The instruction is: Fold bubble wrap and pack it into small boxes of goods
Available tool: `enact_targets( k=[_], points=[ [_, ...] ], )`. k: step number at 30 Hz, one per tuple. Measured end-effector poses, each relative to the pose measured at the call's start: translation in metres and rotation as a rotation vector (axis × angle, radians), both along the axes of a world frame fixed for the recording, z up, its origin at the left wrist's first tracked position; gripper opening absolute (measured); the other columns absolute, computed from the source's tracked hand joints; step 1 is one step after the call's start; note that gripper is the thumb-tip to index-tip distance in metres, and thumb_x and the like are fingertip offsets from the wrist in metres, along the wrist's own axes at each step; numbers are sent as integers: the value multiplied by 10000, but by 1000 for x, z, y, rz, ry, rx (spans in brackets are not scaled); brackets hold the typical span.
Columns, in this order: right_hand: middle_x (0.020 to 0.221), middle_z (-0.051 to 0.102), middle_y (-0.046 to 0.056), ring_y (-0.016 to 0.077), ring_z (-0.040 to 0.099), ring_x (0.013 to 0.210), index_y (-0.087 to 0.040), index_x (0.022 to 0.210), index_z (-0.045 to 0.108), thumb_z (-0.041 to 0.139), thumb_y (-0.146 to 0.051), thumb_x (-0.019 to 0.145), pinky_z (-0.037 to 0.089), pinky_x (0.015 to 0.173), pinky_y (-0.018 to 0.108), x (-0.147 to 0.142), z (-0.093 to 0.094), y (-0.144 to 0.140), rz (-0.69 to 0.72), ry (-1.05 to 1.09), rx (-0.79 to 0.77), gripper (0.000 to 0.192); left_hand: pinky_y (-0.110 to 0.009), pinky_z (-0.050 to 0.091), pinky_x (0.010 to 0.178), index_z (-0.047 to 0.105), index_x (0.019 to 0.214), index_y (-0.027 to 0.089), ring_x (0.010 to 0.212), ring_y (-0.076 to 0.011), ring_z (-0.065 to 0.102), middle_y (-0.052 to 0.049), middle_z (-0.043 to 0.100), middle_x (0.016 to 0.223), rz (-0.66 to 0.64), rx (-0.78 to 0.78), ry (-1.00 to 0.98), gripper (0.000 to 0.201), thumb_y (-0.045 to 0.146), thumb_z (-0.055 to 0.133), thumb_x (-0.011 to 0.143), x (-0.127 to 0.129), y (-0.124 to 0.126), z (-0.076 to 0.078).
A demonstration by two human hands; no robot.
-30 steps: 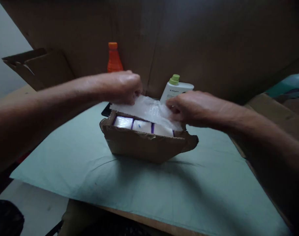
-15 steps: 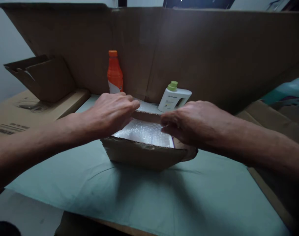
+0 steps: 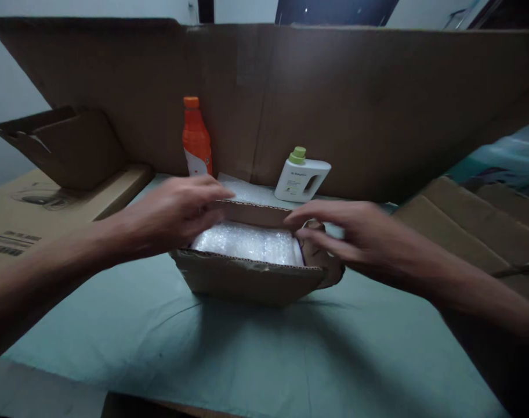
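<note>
An open cardboard box [image 3: 247, 284] stands on the green cloth, with bubble wrap [image 3: 251, 244] filling its inside. At the box's left end hovers my left hand [image 3: 181, 209], blurred by motion, fingers stretched out and apart from the thumb, holding nothing I can see. Over the right end is my right hand [image 3: 338, 226], its thumb and fingers spread with a gap between them. A cardboard flap [image 3: 319, 249] shows beneath those fingers. Whether either hand touches the box is unclear.
Behind the box stand an orange bottle [image 3: 197, 139] and a white bottle with a green cap [image 3: 301, 179]. A sheet of bubble wrap [image 3: 247, 191] lies between them. Tall cardboard [image 3: 355, 98] rises at the back. More cardboard boxes flank the cloth [image 3: 264, 360] left [image 3: 68, 151] and right [image 3: 456, 226].
Both hands have moved outward, away from each other. The right hand's fingers have parted, and the left hand's have loosened. More bubble wrap shows in the box. The view has shifted slightly.
</note>
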State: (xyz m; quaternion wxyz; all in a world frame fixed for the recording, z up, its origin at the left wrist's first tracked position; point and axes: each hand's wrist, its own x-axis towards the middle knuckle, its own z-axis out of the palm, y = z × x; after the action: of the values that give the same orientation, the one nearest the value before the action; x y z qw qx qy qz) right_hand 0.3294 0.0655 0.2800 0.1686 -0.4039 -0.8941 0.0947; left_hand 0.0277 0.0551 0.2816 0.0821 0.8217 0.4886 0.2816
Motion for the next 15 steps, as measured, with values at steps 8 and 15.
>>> enact_targets(
  k=[8,15],
  points=[
    [1207,709,122,252,719,848,-236,1390,533,732,-494,810,589,555,334,27,-111,-77,-376,394,-144,665,-517,555,981,284,1554,329,1277,-351,573,-131,424,1558,272,-349,-546,874,500,719,815,-47,-79,-146],
    [1003,748,108,300,720,898,-185,1112,629,641,-428,849,621,775,481,1,-140,-79,-490,570,-146,359,-397,570,949,420,1435,225,1156,-273,645,-125,622,1325,109,-427,-825,707,443,689,819,27,-54,-158]
  ],
)
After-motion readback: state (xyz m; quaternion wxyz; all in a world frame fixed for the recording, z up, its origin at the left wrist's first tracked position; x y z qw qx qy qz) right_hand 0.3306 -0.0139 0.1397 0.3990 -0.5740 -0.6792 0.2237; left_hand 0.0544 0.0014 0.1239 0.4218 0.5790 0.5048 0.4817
